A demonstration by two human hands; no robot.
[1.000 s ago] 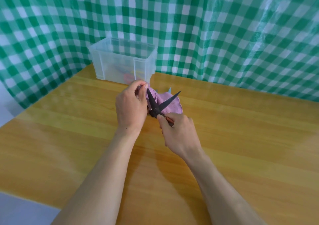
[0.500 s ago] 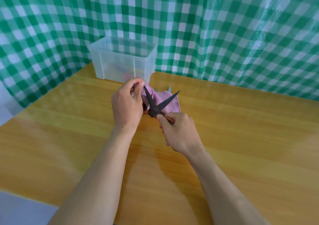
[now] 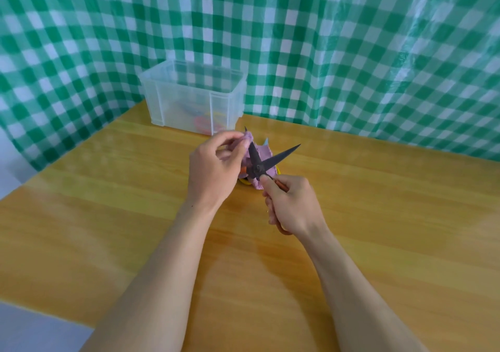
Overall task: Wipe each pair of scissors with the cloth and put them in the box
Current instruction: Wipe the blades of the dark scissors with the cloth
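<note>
My right hand (image 3: 293, 205) grips the orange-brown handles of dark-bladed scissors (image 3: 267, 161), whose blades are spread open in a V above the wooden table (image 3: 108, 216). My left hand (image 3: 213, 166) pinches a purple cloth (image 3: 263, 151) around the left blade near its tip. The rest of the cloth hangs behind the blades. A clear plastic box (image 3: 193, 96) stands at the back of the table, with colourful scissors lying inside it. Beneath the cloth, yellow and light-blue bits of other scissors peek out on the table.
A green-and-white checked sheet (image 3: 351, 54) hangs behind and to the left of the table. The table's near-left edge (image 3: 40, 311) borders a pale floor.
My left hand has slid the cloth up the left blade towards its tip. The scissors have stayed spread in my right hand.
</note>
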